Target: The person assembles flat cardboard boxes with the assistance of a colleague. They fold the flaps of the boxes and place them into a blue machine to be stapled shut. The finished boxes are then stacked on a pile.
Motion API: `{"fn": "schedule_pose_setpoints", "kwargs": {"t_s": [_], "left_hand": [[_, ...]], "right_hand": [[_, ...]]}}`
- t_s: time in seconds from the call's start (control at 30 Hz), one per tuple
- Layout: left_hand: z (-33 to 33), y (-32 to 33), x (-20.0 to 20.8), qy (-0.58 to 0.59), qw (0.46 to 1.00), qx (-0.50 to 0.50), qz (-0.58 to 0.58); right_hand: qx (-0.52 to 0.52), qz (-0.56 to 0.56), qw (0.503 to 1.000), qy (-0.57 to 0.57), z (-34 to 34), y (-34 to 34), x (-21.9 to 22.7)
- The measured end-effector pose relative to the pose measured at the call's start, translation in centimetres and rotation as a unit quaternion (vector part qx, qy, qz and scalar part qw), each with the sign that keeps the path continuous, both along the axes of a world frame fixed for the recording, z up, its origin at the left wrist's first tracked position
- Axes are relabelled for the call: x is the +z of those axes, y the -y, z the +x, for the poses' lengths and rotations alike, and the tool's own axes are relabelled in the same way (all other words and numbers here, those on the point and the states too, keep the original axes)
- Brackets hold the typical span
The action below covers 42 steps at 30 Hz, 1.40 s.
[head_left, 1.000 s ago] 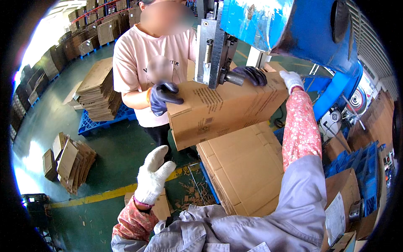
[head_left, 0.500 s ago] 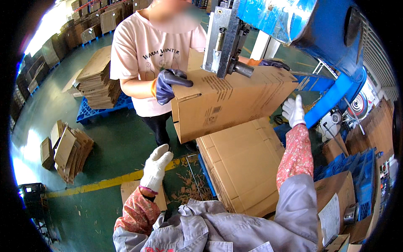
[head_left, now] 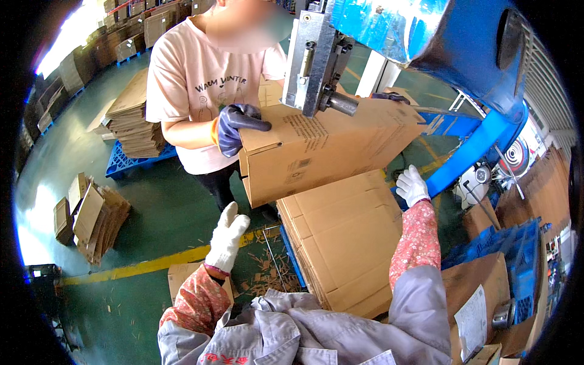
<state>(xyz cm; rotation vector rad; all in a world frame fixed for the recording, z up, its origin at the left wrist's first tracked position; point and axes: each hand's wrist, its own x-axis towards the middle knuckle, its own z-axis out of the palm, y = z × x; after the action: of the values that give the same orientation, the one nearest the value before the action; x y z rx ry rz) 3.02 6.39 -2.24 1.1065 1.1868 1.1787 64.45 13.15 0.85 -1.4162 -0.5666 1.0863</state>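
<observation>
My left hand (head_left: 225,243), in a white glove, is raised near the lower left corner of a brown cardboard box (head_left: 331,152), apart from it. Its thumb stands away from the fingers, and nothing is held. My right hand (head_left: 412,186), also gloved in white, is below the box's right end, palm toward the left, fingers stretched and empty. A co-worker facing me holds the box at both ends in dark gloves, the one at the left end (head_left: 234,129) fully in sight. The box's upper edge lies under the metal head (head_left: 310,64) of a blue machine (head_left: 395,30).
A stack of flat cardboard (head_left: 347,240) lies between my arms. Cardboard scraps litter the floor beside it. Leftward, a bundle of cardboard (head_left: 97,219) stands on the floor, and a taller pile (head_left: 137,121) rests on a blue pallet (head_left: 137,159). A blue machine arm (head_left: 474,149) slants at right.
My right hand has drawn down and back, a little farther from the box. The left remains raised, with little movement. The whole view has shifted slightly; the co-worker still holds the box.
</observation>
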Motion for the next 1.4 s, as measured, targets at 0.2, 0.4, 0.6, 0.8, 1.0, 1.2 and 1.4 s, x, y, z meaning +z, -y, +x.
{"fn": "schedule_pose_setpoints", "kwargs": {"t_s": [0.2, 0.4, 0.6, 0.8, 1.0, 1.2, 1.4], "left_hand": [[0.3, -1.0, -1.3, 0.068, 0.992, -0.089, 0.053], [0.6, -0.9, -1.7, 0.110, 0.990, -0.082, 0.027], [-0.2, -1.2, -2.8, 0.093, 0.992, -0.072, 0.043], [-0.1, -0.4, -2.5, 0.073, 0.996, -0.033, 0.029], [-4.7, -0.6, -3.9, 0.083, 0.983, 0.157, 0.048], [-13.1, 0.6, -7.1, 0.195, 0.929, 0.314, 0.037], [-18.3, 6.2, -6.2, 0.308, 0.916, 0.251, 0.048]], "right_hand": [[-0.009, 0.043, 0.999, 0.007, -0.5, -0.4, 2.4], [-0.010, 0.070, 0.997, 0.019, -1.5, -1.0, 4.2], [-0.024, 0.087, 0.996, 0.007, -1.0, -1.8, 4.6], [-0.026, 0.090, 0.996, 0.004, -1.2, -2.1, 4.4], [0.010, 0.113, 0.993, 0.021, -3.1, -2.4, 5.4], [0.209, 0.142, 0.965, 0.076, -12.0, -3.5, 4.7], [0.340, 0.171, 0.911, 0.161, -26.8, -1.8, -3.5]]}}
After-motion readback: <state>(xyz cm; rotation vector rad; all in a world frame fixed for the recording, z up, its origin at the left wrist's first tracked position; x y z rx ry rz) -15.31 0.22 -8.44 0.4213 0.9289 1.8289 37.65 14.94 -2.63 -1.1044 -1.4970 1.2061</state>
